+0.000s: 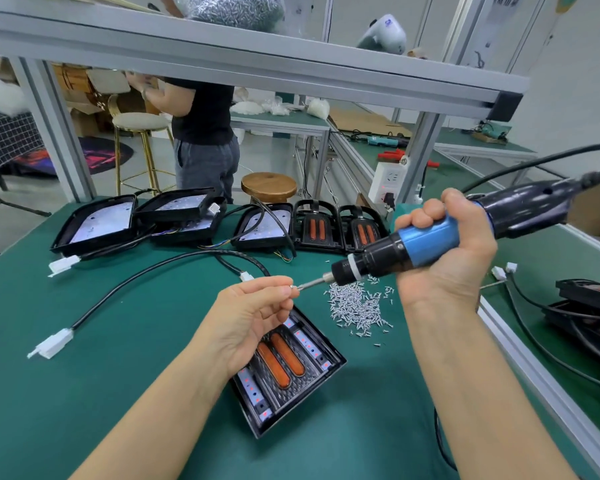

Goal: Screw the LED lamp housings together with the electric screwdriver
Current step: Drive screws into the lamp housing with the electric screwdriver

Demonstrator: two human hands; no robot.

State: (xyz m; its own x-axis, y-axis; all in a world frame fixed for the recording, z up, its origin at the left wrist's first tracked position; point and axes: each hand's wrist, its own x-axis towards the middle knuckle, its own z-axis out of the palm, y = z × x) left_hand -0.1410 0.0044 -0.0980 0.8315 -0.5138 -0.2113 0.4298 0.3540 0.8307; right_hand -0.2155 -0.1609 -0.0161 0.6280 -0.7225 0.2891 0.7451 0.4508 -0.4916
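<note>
A black LED lamp housing (291,379) with two orange lenses lies face up on the green mat, just under my left hand. My right hand (444,251) grips the blue-and-black electric screwdriver (426,244), held nearly level with its bit pointing left. My left hand (253,313) pinches a small silver screw (294,287) against the tip of the bit. A pile of loose screws (355,304) lies on the mat below the screwdriver, right of the housing.
Several more black housings (97,223) with cables and white connectors (51,344) line the far side of the green table (101,393). More housings (589,299) sit at the right. An aluminium frame (257,53) crosses overhead. A person stands beyond the table beside stools.
</note>
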